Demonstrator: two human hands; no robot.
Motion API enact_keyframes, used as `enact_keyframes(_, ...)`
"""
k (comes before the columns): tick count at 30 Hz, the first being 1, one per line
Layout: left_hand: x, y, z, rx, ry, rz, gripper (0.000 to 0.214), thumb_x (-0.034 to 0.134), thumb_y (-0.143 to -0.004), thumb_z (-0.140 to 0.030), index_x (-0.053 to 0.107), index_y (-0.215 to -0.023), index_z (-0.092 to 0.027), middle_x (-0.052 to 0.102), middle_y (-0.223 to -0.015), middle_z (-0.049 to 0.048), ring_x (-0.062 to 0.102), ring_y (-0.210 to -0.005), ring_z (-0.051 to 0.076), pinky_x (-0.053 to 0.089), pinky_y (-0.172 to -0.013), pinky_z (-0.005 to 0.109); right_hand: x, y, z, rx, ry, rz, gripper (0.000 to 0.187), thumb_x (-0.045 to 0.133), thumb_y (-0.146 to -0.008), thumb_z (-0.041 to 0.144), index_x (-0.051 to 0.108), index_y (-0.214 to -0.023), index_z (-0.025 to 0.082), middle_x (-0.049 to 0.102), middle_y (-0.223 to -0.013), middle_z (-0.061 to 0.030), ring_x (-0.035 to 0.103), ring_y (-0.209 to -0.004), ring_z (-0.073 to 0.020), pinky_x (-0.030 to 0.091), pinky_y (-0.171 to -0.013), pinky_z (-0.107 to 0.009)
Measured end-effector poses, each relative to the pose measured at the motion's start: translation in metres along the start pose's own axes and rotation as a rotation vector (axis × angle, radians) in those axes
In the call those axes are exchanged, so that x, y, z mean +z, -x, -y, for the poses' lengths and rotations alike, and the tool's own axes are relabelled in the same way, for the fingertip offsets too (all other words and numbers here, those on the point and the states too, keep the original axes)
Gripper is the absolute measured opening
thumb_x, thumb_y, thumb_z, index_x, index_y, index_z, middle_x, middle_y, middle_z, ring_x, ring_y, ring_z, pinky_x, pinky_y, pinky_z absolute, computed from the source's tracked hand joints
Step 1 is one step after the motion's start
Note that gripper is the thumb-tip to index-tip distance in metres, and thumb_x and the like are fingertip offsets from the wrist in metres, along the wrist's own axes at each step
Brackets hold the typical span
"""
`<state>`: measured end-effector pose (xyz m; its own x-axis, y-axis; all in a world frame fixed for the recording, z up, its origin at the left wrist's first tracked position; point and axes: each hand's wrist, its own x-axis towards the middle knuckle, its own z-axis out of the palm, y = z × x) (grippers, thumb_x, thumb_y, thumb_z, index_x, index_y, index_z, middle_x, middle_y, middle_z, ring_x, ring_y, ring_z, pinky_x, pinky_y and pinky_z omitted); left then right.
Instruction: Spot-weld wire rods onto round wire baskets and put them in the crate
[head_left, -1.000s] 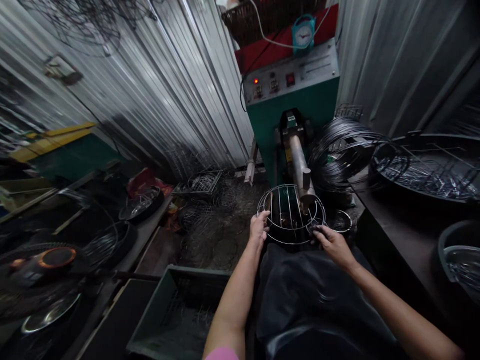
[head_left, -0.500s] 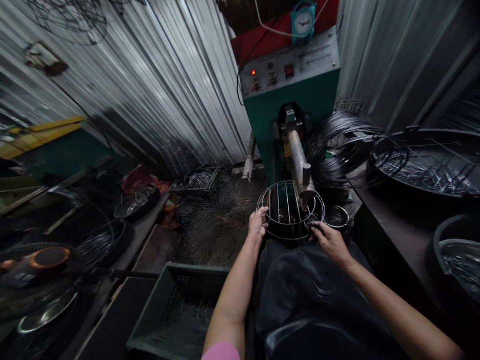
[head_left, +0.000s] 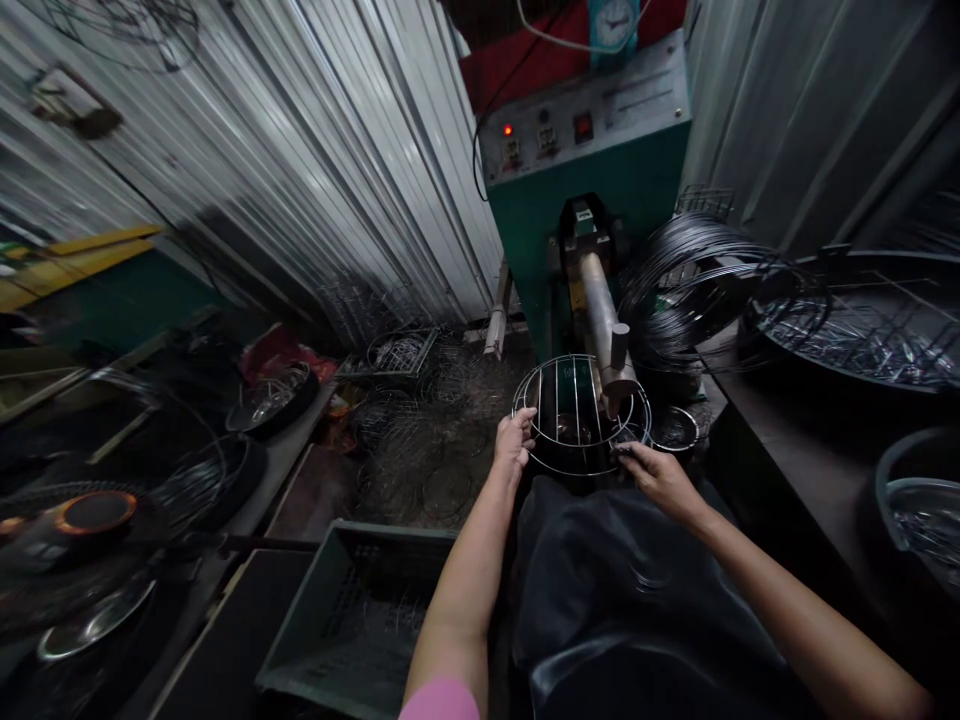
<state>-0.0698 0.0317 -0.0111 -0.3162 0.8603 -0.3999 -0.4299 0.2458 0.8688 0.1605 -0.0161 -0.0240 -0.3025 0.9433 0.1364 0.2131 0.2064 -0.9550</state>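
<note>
A round wire rack, two rings joined by parallel cross wires, is held tilted below the metal arm of a green machine. My left hand is closed on its left rim, thumb and fingers pinched on the wire. At the near right rim, my right hand is closed in a pinch. Something small and dark shows at those fingertips, too small to make out. The arm's blunt tip reaches down inside the right part of the rack. A dark apron covers my lap just below.
A green plastic crate stands at lower left. Wire racks lie on the floor behind it. To the right are a wire coil, a wide pan of small metal pieces and a bucket. A small dish sits beside the rack.
The camera view has shifted slightly, with the machine a little higher in it. Both hands keep their grip at the rack, which has barely moved beneath the metal arm.
</note>
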Motion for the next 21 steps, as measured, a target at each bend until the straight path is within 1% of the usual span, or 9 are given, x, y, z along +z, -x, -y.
enact_keyframes(3, 0.000, -0.001, 0.001, 0.018, 0.006, 0.027, 0.043, 0.074, -0.049, -0.032, 0.034, -0.058, -0.019, 0.029, -0.047, -0.0114, 0.019, -0.035, 0.000, 0.009, -0.036, 0.017, 0.001, -0.001, -0.001, 0.045, -0.039, -0.022, 0.035, 0.051, -0.079, 0.054, 0.058, -0.082, 0.019, 0.060, -0.067, -0.0021, 0.055, -0.053, -0.0151, 0.046, -0.054, -0.028)
enact_keyframes(6, 0.001, -0.003, 0.001, 0.007, -0.002, 0.018, 0.042, 0.075, -0.050, -0.032, 0.037, -0.060, -0.018, 0.029, -0.047, -0.0113, 0.020, -0.035, 0.000, 0.009, -0.036, 0.016, 0.003, -0.001, 0.001, 0.106, -0.088, -0.063, 0.039, 0.051, -0.079, 0.054, 0.058, -0.088, 0.017, 0.063, -0.072, -0.0042, 0.056, -0.052, -0.0147, 0.043, -0.049, -0.027)
enact_keyframes(8, 0.001, -0.004, 0.000, 0.006, -0.010, 0.008, 0.042, 0.076, -0.049, -0.032, 0.038, -0.060, -0.018, 0.029, -0.048, -0.0113, 0.021, -0.036, 0.000, 0.010, -0.036, 0.016, 0.004, -0.001, 0.003, 0.125, -0.101, -0.084, 0.041, 0.051, -0.079, 0.054, 0.059, -0.092, 0.016, 0.063, -0.068, -0.0042, 0.055, -0.052, -0.0148, 0.042, -0.047, -0.026)
enact_keyframes(10, 0.002, -0.006, 0.000, 0.008, -0.020, 0.005, 0.042, 0.076, -0.049, -0.033, 0.038, -0.060, -0.018, 0.029, -0.047, -0.0113, 0.021, -0.036, 0.000, 0.011, -0.036, 0.015, 0.005, -0.002, 0.005, 0.132, -0.111, -0.088, 0.042, 0.051, -0.078, 0.054, 0.059, -0.092, 0.015, 0.063, -0.066, -0.0041, 0.055, -0.051, -0.0147, 0.041, -0.046, -0.025)
enact_keyframes(15, 0.003, -0.010, -0.001, 0.002, -0.038, -0.001, 0.042, 0.076, -0.048, -0.034, 0.040, -0.060, -0.018, 0.029, -0.047, -0.0112, 0.021, -0.036, 0.000, 0.013, -0.036, 0.015, 0.004, -0.003, 0.006, 0.134, -0.136, -0.096, 0.040, 0.052, -0.078, 0.053, 0.059, -0.091, 0.016, 0.064, -0.070, -0.0053, 0.055, -0.053, -0.0147, 0.041, -0.046, -0.025)
enact_keyframes(21, 0.004, -0.015, 0.001, -0.031, -0.052, -0.029, 0.039, 0.076, -0.049, -0.035, 0.044, -0.062, -0.017, 0.031, -0.046, -0.0106, 0.024, -0.036, 0.001, 0.015, -0.036, 0.016, 0.002, -0.004, 0.004, 0.115, -0.121, -0.103, 0.038, 0.051, -0.079, 0.051, 0.059, -0.092, 0.016, 0.063, -0.067, -0.0039, 0.056, -0.057, -0.0157, 0.042, -0.052, -0.027)
